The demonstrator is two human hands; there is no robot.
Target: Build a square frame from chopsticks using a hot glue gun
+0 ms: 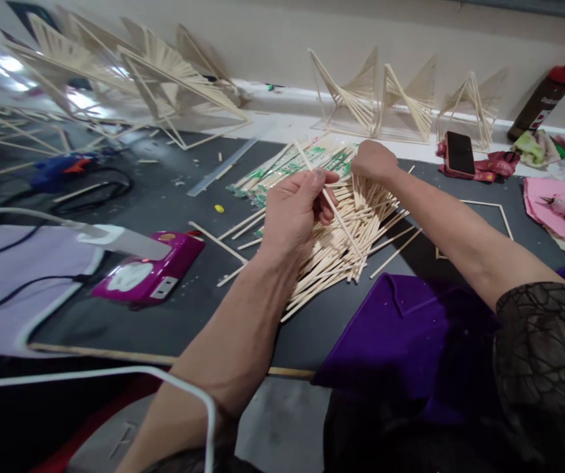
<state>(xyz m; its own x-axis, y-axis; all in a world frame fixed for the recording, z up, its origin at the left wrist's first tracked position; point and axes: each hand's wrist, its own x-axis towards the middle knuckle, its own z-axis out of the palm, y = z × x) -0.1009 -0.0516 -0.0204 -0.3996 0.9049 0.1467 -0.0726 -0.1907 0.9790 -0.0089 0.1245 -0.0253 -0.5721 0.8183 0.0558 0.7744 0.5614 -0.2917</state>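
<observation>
My left hand (295,207) pinches one thin wooden chopstick (341,223) between thumb and fingers, slanting over a loose pile. Beyond it, my right hand (374,162) is closed at the far side of the pile, with several chopsticks (359,190) sticking out below it. Its fingertips are turned away from me. The pile of chopsticks (329,263) lies spread on the dark table under both hands. Behind my left hand are clear plastic packs with green print (282,164), holding more chopsticks.
Stick-built twisted frames (351,98) stand along the wall. A magenta power adapter (157,269), a blue glue gun (60,172) and cables lie left. On the right are a phone (460,154), a bottle (541,102) and pink sheets (558,203). Purple cloth (401,328) hangs over the front edge.
</observation>
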